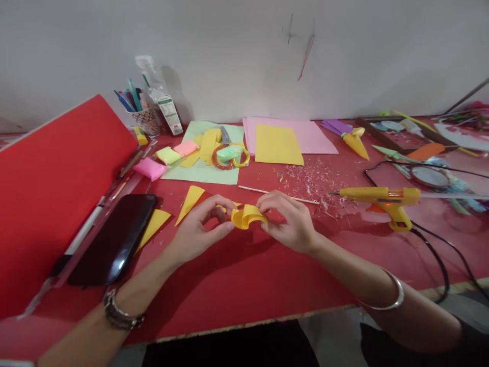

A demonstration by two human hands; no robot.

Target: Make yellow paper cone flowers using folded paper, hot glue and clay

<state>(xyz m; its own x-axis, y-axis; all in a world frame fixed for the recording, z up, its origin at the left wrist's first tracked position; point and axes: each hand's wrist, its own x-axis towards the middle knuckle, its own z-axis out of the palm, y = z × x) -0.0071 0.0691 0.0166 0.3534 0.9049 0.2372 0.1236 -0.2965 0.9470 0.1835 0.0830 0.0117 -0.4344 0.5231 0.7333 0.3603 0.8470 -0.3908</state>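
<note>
A curled piece of yellow paper (248,216) is held above the red table between both my hands. My left hand (202,221) pinches its left end between thumb and fingers. At the other end, my right hand (288,219) grips the paper, its fingers bent and partly hiding that edge. Yellow paper cones (190,203) lie on the table beside and behind my left hand, and another yellow pointed piece (155,228) rests partly under the phone. Just beyond my hands is a thin white stick (277,194).
A yellow glue gun (382,199) lies at right, its black cable (431,255) trailing over the table edge. Scissors (225,153) rest on pale green paper (217,176). A phone (114,239) and a red board (57,193) are at left. A bottle (166,104) stands behind.
</note>
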